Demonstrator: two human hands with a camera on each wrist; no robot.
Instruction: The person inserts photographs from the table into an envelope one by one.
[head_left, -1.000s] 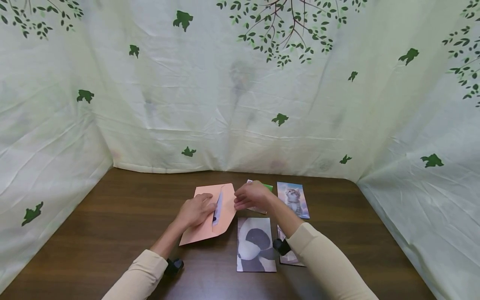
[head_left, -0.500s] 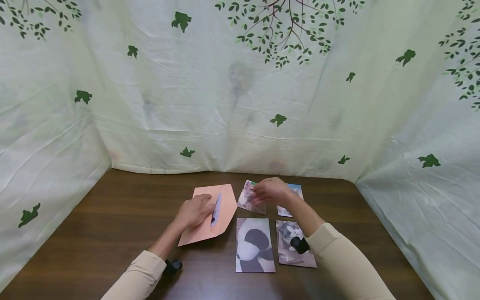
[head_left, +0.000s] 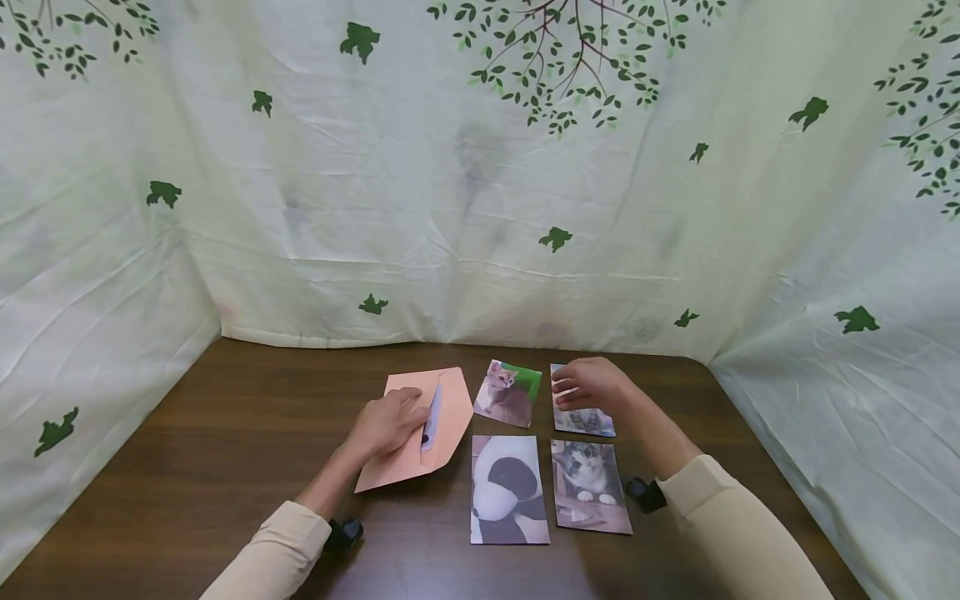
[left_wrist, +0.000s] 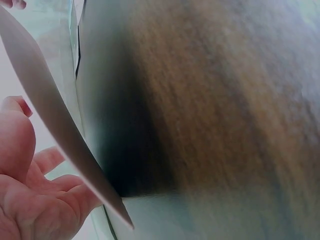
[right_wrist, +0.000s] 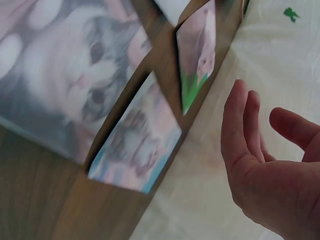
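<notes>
My left hand (head_left: 388,423) rests on a peach-coloured envelope (head_left: 452,417), fingers on its upper face and thumb beside the opening. A pale card (head_left: 433,421) shows in that opening. From the left wrist view, the envelope (left_wrist: 60,125) appears edge-on, tilted up from the table, with the left hand (left_wrist: 40,195) on its upper side. Over the upper right picture card, a grey kitten on blue and pink (head_left: 585,422), hovers my right hand (head_left: 596,385). Its fingers are loosely bent and hold nothing; the right wrist view shows this hand (right_wrist: 270,160) apart from the cards.
Three more picture cards lie on the brown table (head_left: 225,467): an orange kitten on green (head_left: 506,396), a panda-like black-and-white picture (head_left: 510,492) and a grey-and-white cat (head_left: 591,487). A white leaf-printed curtain (head_left: 450,208) hangs behind the table and along both sides.
My right hand has moved right, from the envelope's flap across the orange kitten card to the upper right kitten card. The left hand and envelope have stayed almost still.
</notes>
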